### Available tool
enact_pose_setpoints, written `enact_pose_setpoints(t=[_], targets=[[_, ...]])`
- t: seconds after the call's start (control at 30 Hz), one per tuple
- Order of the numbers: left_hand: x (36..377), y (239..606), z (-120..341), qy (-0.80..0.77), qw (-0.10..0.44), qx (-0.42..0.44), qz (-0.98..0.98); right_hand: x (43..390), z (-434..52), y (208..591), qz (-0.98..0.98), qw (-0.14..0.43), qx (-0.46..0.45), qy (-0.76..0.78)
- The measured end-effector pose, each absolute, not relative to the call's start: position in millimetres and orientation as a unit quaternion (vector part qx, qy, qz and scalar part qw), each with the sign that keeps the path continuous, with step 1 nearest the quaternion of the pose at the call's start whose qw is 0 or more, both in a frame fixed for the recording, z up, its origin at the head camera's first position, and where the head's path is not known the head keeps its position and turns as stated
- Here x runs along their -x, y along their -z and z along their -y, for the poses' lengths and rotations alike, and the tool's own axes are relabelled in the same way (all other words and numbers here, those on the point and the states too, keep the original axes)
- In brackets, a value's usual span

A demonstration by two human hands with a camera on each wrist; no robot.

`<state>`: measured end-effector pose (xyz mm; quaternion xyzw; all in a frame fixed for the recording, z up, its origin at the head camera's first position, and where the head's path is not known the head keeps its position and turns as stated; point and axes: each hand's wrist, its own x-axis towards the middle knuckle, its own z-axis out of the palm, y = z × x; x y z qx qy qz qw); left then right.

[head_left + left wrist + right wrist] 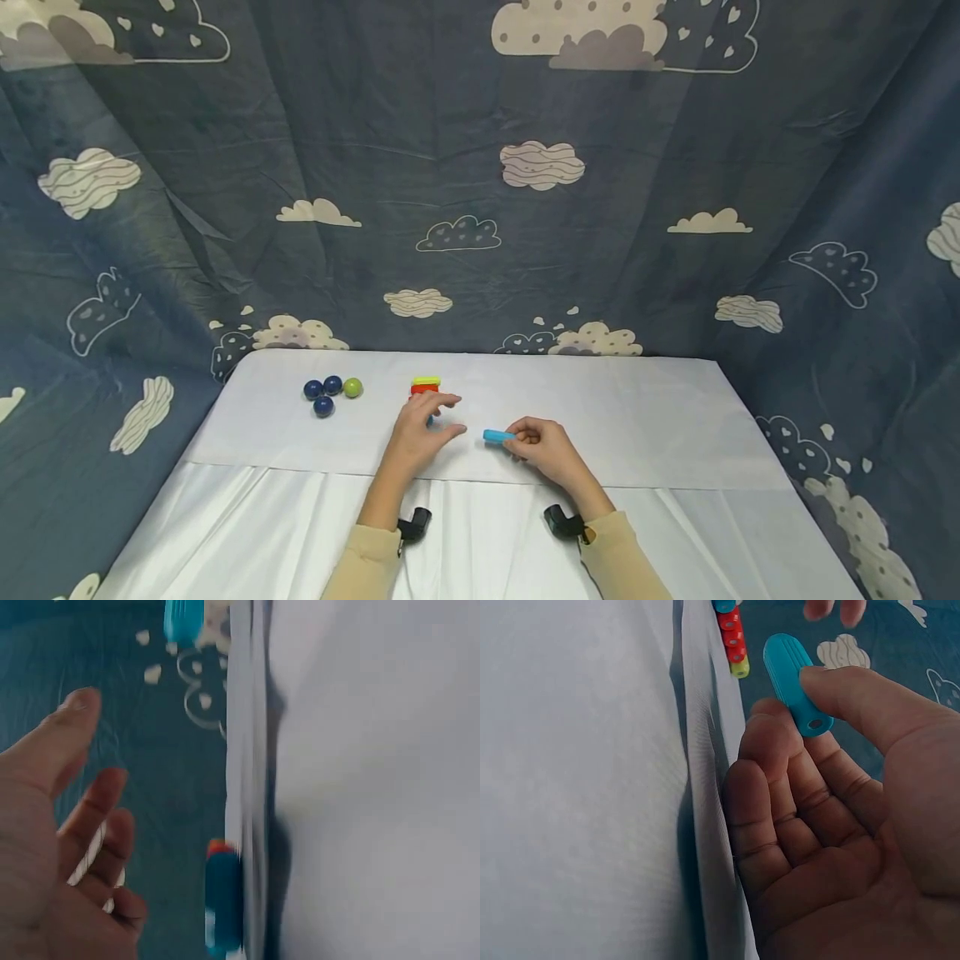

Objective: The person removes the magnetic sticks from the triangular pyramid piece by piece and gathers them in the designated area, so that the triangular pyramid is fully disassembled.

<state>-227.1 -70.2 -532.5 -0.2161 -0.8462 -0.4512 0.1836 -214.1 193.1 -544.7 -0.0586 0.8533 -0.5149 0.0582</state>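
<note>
The right hand pinched one end of a small blue peg near the middle of the bench. It looked light, hard and smooth. The left hand hovered open, holding nothing.

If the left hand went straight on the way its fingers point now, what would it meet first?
Most likely the stack of red and yellow blocks: the left hand has its open fingers reaching toward it, just short of it. A blue piece lies beneath the hand, so depth is hard to judge.
</note>
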Motion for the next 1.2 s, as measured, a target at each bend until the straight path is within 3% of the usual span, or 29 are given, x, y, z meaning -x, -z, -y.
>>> enact_pose_setpoints(t=[0.3, 0.57, 1.2], targets=[[220.4, 543.8, 51.9, 0.445, 0.113, 0.236, 0.856, 211.6, -187.3, 543.2, -0.854, 0.058, 0.081, 0.511], [216.8, 540.7, 50.7, 0.438, 0.119, 0.238, 0.859, 209.4, -176.6, 540.4, -0.848, 0.052, 0.098, 0.519], [223.8, 529.9, 110.7, 0.476, 0.106, 0.062, 0.871, 230.9, -100.5, 534.4, -0.818, 0.05, 0.085, 0.567]])
